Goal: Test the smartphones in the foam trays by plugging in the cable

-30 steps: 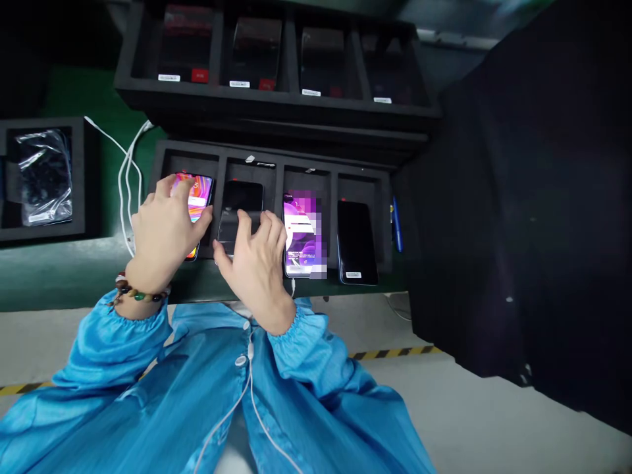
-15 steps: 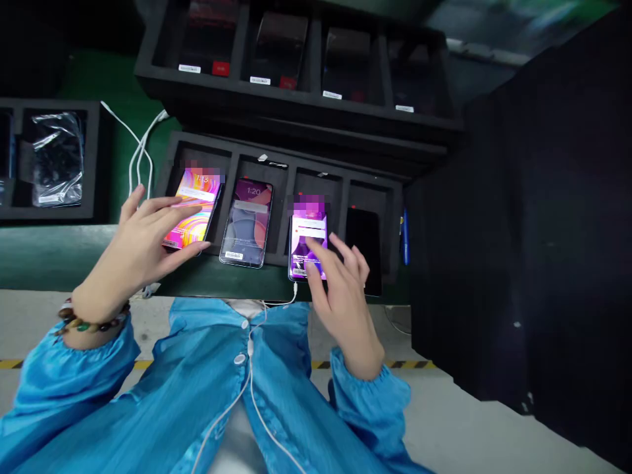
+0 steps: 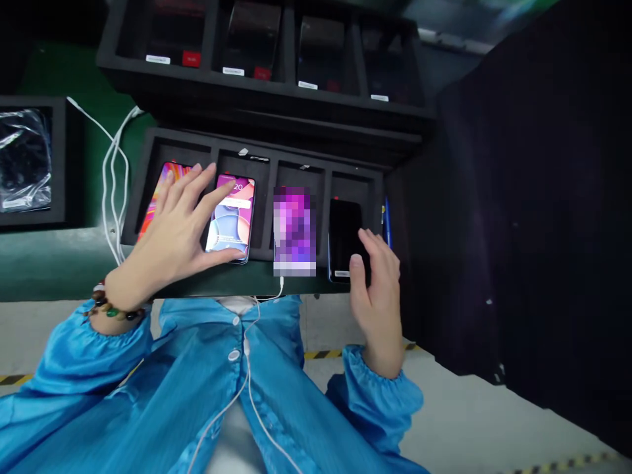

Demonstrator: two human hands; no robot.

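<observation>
Four phone slots fill a dark foam tray point(image 3: 301, 158). My left hand point(image 3: 170, 230) is spread open over the two left slots. Its index fingertip is at the upper screen of a lit phone point(image 3: 233, 220), and the thumb lies across that phone's lower edge. Behind its other fingers, a colourful phone point(image 3: 151, 214) is partly covered. A purple-lit phone point(image 3: 295, 230), its screen pixelated, has a white plug point(image 3: 282, 283) at its bottom end. My right hand point(image 3: 379, 289), thumb and fingers apart and holding nothing, is at the right edge of a dark-screened phone point(image 3: 343, 230).
Behind stands a taller black foam tray point(image 3: 266, 82) of boxed-in dark devices with labels. White cables point(image 3: 114, 164) lie on the green table point(image 3: 49, 263). At left is another tray point(image 3: 59, 164) with a plastic-wrapped device point(image 3: 27, 158). A black curtain-like surface point(image 3: 513, 230) bounds the right.
My left hand has moved from the colourful phone to the second phone, whose screen has brightened. My right hand has gone from the purple phone to the dark one. The view has shifted right.
</observation>
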